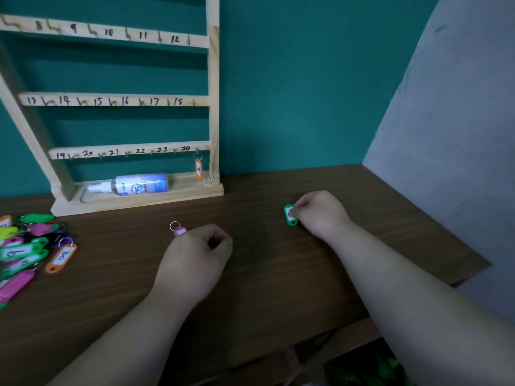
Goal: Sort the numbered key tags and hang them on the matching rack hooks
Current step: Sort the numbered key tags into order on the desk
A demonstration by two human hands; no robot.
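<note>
Head view. On the brown bench (264, 280), left hand (195, 260) knuckles up with fingers curled under, gripping a pink key tag (181, 232). Only the tag's far end and its metal ring (174, 226) poking out beyond the fingers, low over the bench; number hidden.

Further right and well apart, right hand (320, 213) also curled, thumb and fingertips pinching a green key tag (289, 215) by its right edge. Tag upright on its long side, at or just above the bench surface; number on its white label too blurred to read.

At the back left, wooden rack (213, 107) standing on the bench against a teal wall (292, 79). Three rails in sight, hand-numbered 8 to 12, 13 to 18 and 19 to 24, with a small hook beside each number. Hanging from the last hook on the bottom rail, next to 24, an orange tag (198, 169). Lying on its side in the rack's base tray, a clear spray bottle (133, 184).

At the far left edge of the bench, a loose pile of tags (25, 238) in green, pink, orange, yellow and purple. Readable among them, an orange 8 (62, 257) and a green 9 (16, 252).

On the right, a grey panel (446, 121) bordering the bench.
</note>
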